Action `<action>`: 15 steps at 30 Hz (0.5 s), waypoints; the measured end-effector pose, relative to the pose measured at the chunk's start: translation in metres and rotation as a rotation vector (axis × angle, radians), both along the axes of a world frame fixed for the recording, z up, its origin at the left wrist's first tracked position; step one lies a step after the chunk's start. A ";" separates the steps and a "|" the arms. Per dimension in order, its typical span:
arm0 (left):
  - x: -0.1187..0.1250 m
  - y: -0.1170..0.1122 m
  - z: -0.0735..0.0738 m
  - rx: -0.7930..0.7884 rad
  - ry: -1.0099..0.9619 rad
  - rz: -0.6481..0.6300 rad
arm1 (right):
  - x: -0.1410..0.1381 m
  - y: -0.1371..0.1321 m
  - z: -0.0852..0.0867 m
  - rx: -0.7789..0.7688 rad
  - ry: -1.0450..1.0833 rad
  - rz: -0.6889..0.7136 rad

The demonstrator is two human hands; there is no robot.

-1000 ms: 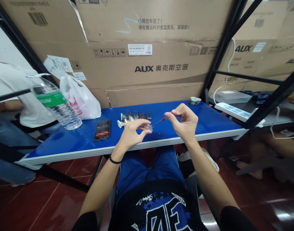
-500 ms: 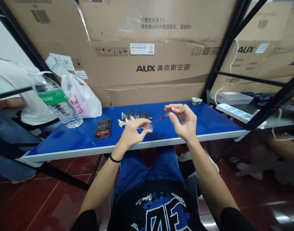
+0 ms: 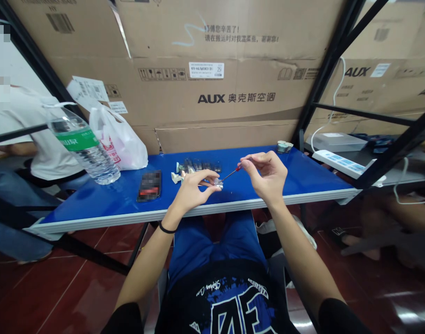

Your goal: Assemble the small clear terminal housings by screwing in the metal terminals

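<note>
Between thumb and fingers, my left hand (image 3: 194,189) pinches a small clear part (image 3: 218,183), whose exact kind I cannot make out. My right hand (image 3: 268,176) grips a screwdriver (image 3: 237,169) with a red, see-through handle partly covered by the fingers. Its thin metal shaft slants down to the left, and the tip meets the clear part. Just behind my left hand lie several dark, see-through pieces (image 3: 201,165) in a row. Small cream-coloured pieces (image 3: 176,177) sit beside them, partly hidden by that hand.
A phone (image 3: 149,186) lies left on the blue table (image 3: 268,188). Further left are a large water bottle (image 3: 83,144) and a white plastic bag (image 3: 123,139). A small pale roll-like object (image 3: 284,146) sits at the back right. Beyond the frame is a power strip (image 3: 340,163).
My right fingers have closed in around the screwdriver handle, and the hand has shifted very slightly right. My left hand keeps its pinch on the clear part.
</note>
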State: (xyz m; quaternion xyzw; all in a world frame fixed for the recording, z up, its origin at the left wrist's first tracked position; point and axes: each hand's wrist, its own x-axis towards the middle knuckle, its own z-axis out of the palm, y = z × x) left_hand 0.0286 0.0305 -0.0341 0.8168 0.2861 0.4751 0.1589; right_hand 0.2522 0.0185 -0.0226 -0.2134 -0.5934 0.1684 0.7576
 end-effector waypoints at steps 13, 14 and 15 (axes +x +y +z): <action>-0.011 0.008 0.005 -0.109 -0.041 0.070 | 0.010 0.017 -0.008 -0.084 -0.059 -0.077; -0.012 0.010 0.004 -0.127 -0.074 0.059 | 0.011 0.017 -0.010 -0.135 -0.116 -0.061; -0.014 0.012 0.004 -0.145 -0.105 0.054 | 0.012 0.017 -0.011 -0.190 -0.190 -0.051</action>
